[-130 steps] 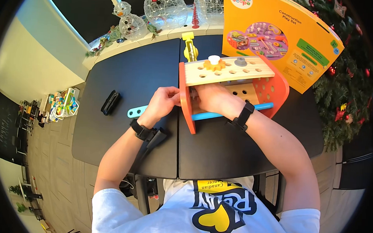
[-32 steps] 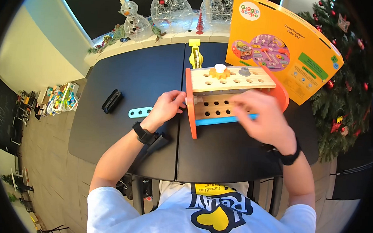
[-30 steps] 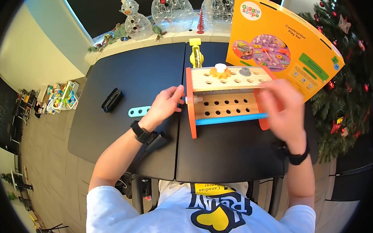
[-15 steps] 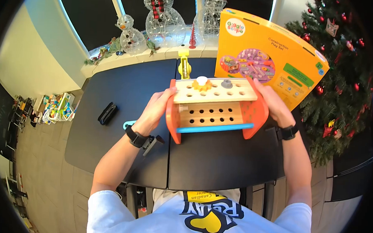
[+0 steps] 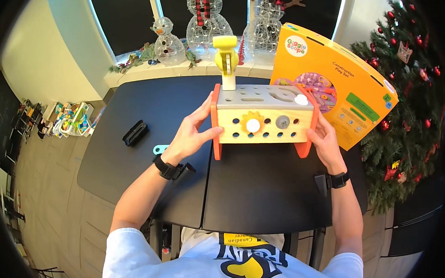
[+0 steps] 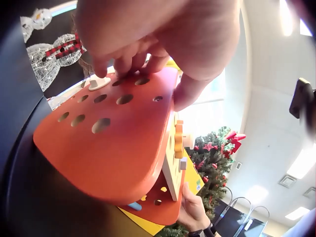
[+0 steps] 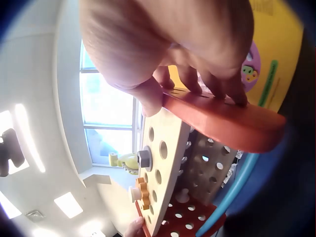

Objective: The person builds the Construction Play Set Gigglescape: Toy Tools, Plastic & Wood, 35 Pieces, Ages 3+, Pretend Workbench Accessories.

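Both hands hold a toy workbench by its two red end panels. My left hand has its thumb at the front edge and its fingers over the outside of the left red panel. My right hand grips the right red panel the same way. The holed wooden panel faces me, bearing an orange gear with a white bolt and a grey hex piece. Behind its upper edge lies a slotted grey panel with a yellow toy piece upright on it. A blue rod shows underneath.
A yellow play set box stands behind the workbench at the right. On the left of the black table lie a black case and a turquoise holed strip. A decorated tree stands beyond the right edge.
The right hand has come out of the workbench's inside and over to its right panel. Both hands have since tipped the workbench, bringing the wooden panel round to face me.
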Demonstrator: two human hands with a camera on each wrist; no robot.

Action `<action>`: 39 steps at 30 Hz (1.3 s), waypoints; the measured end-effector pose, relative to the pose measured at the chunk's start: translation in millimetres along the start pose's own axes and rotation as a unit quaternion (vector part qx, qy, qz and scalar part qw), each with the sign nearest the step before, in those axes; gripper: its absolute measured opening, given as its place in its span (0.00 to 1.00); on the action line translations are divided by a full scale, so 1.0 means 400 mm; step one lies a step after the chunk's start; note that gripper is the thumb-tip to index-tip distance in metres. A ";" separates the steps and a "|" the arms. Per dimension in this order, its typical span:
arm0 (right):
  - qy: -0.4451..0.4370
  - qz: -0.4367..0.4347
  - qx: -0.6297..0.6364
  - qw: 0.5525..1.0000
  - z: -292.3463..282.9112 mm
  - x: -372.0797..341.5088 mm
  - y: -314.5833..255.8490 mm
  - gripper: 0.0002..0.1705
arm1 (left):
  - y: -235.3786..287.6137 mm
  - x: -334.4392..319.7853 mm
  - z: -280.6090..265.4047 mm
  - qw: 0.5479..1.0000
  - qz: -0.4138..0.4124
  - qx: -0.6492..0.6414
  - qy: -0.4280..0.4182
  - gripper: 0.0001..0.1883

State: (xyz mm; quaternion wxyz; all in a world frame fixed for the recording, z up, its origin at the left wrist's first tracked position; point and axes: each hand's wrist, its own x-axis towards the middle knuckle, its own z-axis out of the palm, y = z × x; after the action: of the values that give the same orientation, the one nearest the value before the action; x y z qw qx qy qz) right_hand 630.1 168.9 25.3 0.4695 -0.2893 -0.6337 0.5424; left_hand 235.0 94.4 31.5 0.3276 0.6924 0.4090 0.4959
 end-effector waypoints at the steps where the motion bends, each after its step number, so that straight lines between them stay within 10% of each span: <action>1: 0.002 0.005 -0.001 1.000 0.001 -0.014 0.004 0.49 | 0.000 -0.007 -0.002 1.000 0.002 0.013 -0.003 0.41; 12: -0.014 0.025 -0.086 0.996 0.014 -0.082 -0.012 0.61 | 0.036 -0.115 -0.082 0.934 0.005 0.350 0.069 0.24; 19: -0.008 -0.072 -0.332 0.940 0.011 -0.067 -0.056 0.59 | 0.049 -0.188 -0.128 0.694 -0.401 0.598 0.013 0.47; 26: -0.015 -0.065 -0.357 0.932 0.017 -0.069 -0.071 0.57 | -0.031 -0.209 -0.133 0.720 -0.345 0.602 0.008 0.44; 33: -0.017 -0.082 -0.367 0.926 0.013 -0.068 -0.065 0.55 | 0.069 -0.113 -0.124 0.874 -0.033 0.444 0.195 0.39; 39: -0.013 -0.071 -0.360 0.930 0.020 -0.072 -0.061 0.56 | 0.188 -0.007 -0.002 0.893 0.044 0.427 0.136 0.34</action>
State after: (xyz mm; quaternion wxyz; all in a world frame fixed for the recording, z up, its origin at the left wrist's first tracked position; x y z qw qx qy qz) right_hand 637.5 134.3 40.8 0.3629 -0.3865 -0.8111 0.2469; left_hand 251.8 57.9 95.3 -0.0807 0.7085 0.5910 0.3770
